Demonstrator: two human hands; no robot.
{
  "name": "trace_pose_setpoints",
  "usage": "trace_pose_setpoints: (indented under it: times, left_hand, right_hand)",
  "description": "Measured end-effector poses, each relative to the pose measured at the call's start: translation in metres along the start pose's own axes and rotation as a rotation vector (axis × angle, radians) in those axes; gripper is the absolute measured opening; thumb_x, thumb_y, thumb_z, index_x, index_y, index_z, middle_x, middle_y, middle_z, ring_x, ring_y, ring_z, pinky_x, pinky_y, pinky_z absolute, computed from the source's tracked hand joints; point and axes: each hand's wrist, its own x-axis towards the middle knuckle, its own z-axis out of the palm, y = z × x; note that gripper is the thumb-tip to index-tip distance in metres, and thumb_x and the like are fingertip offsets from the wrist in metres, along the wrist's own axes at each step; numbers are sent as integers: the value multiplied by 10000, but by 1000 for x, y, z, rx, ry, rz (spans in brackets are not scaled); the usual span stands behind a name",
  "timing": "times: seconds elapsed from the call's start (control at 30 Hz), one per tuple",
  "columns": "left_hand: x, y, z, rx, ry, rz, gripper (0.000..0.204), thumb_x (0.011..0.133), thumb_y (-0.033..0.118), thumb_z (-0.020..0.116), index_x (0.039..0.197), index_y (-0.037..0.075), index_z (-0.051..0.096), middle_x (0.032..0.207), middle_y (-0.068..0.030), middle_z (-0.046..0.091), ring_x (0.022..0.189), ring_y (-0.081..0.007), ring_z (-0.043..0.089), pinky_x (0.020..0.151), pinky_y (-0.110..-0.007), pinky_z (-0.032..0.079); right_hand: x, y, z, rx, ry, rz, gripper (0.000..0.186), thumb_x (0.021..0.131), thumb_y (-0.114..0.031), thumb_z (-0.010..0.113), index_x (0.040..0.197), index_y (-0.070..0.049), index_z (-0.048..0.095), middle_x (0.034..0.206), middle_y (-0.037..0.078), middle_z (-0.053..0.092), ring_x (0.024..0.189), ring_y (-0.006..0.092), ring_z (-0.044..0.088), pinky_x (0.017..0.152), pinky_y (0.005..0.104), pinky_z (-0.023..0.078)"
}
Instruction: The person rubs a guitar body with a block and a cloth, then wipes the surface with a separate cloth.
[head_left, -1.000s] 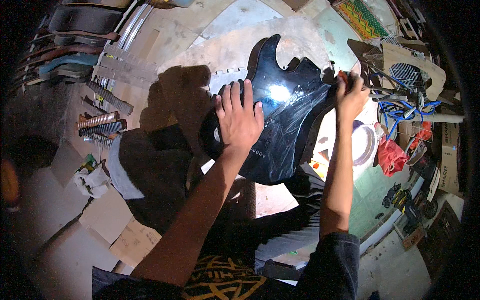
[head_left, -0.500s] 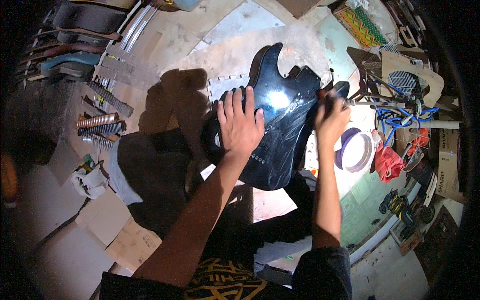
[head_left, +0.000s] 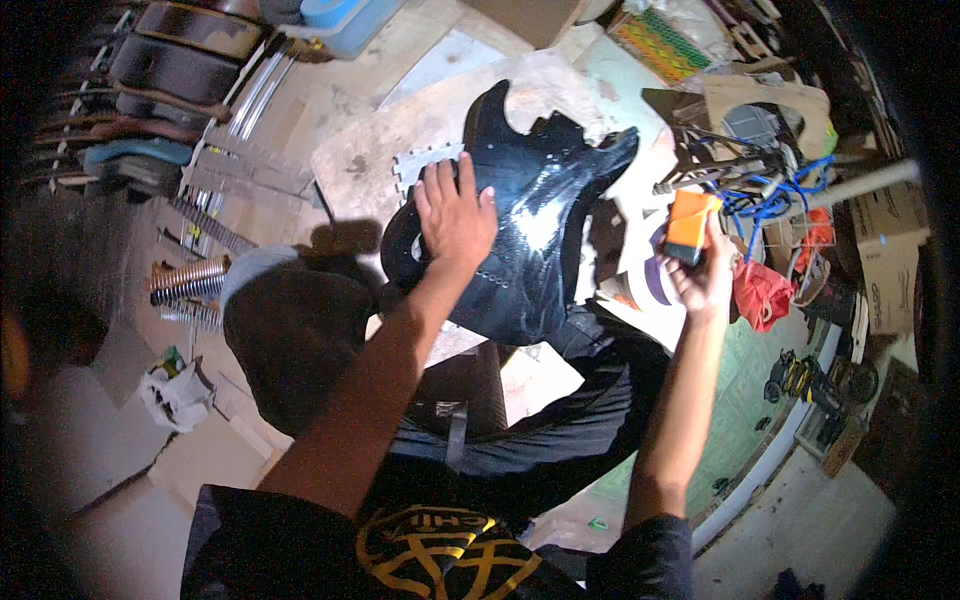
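Observation:
A glossy black electric guitar body [head_left: 535, 270], streaked with bright marks, lies across the middle above my lap. My left hand [head_left: 455, 222] rests on its left part, fingers stretched out and nearly together, holding nothing. Off the body's right side, my right hand [head_left: 707, 275] grips a small orange block [head_left: 692, 215] with a black lower part, its wrist turned so the palm faces partly up. A purple-rimmed round container [head_left: 654, 281] is partly hidden just left of that hand.
A rack of dark guitar bodies [head_left: 170, 65] stands upper left, with ribbed cylinders [head_left: 190, 282] below it. Tangled blue cords [head_left: 770, 205], metal pieces and a red crumpled bag [head_left: 762, 298] crowd the right side. Cardboard [head_left: 205, 460] lies lower left; a blue bin [head_left: 340, 22] sits at the top.
My right hand has moved down and outward from the body's right edge and turned, exposing the orange block. The body's upper end appears tilted rightward. My left hand stays on it.

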Motion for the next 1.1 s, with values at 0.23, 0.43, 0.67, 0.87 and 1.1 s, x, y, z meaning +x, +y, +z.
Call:
trace_pose_setpoints:
  times: [0.23,0.43,0.67,0.87,1.1]
  left_hand:
    - [-3,-41,-112,-36,-285,-77,729,907,443,625,1505,92,398,1563,-255,332,1484,-418,224,1196,-576,92]
    - [-103,-114,-228,362,28,-79,700,854,335,737,1465,120,472,1496,-235,423,1418,-405,329,1156,-550,202]
    - [-93,-123,-247,211,101,-19,231,902,148,674,1080,7,712,1196,-153,650,1162,-350,553,945,-500,412]
    - [-69,-95,-271,-179,263,9,170,940,85,628,1058,-18,696,1012,-153,683,932,-293,642,852,-361,487]
    - [-77,38,-250,-447,164,129,164,922,121,671,1036,12,715,986,-123,678,917,-248,646,869,-332,492]
  right_hand:
    - [-82,90,27,357,102,-236,497,1006,-415,561,1348,-55,530,1204,122,642,1013,254,650,826,429,558]
    - [-74,93,31,232,392,-337,359,999,-341,592,1239,-75,572,1060,92,665,903,213,662,754,345,557]
    - [-74,93,26,156,426,-350,340,983,-360,614,1212,-114,562,1014,69,644,845,201,635,725,363,530]
    - [-72,94,14,195,395,-365,366,944,-391,670,1199,-138,595,1009,33,646,879,182,618,763,367,515]
    - [-75,92,3,185,441,-384,311,969,-346,640,1203,-152,573,1002,15,653,868,158,625,724,342,503]
